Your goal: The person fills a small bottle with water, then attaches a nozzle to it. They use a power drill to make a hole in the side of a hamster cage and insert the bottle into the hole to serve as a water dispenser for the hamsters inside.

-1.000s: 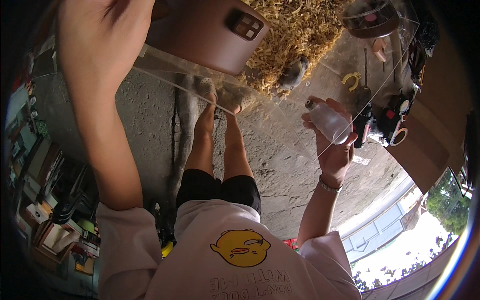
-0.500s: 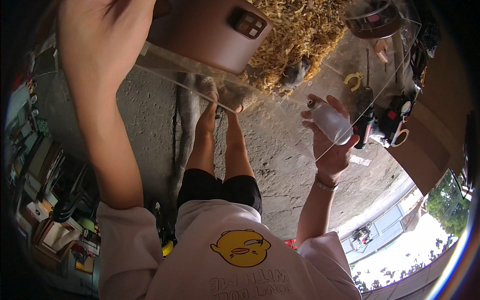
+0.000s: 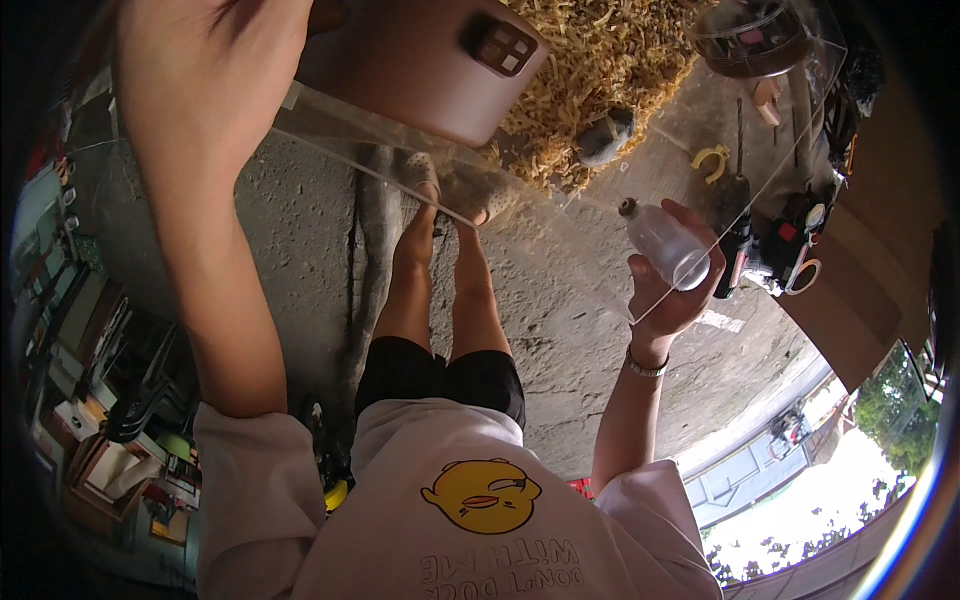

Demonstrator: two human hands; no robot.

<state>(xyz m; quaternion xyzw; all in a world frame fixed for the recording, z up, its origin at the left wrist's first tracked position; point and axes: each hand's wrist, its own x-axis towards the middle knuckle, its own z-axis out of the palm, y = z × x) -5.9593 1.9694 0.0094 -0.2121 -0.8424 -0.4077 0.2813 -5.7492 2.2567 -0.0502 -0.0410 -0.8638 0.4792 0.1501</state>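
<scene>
My right hand (image 3: 672, 300) is around a small translucent bottle (image 3: 662, 240) with a dark metal tip pointing up and left. Its thumb lies on the bottle's left and the fingers on the far right side. A corner of a clear-walled tank (image 3: 560, 215) overlaps the hand and bottle. My left hand (image 3: 215, 60) reaches up at the upper left, beside a brown plastic box (image 3: 400, 75) with a small window; its fingers are mostly cut off by the top edge. On wood shavings (image 3: 590, 60) rests a small grey and white furry animal (image 3: 603, 140), resembling a hamster.
A round clear and brown container (image 3: 750, 40) stands at the upper right. Beyond the tank wall lie a yellow C-shaped piece (image 3: 711, 163), a black-handled tool (image 3: 735, 235) and other black gear (image 3: 795, 235). Cardboard (image 3: 880, 260) is at far right, above a concrete floor (image 3: 560, 360).
My right hand's fingers have shifted from the bottle's left and tip end toward its right side. The bottle and the furry animal have moved slightly right. My left arm looks still.
</scene>
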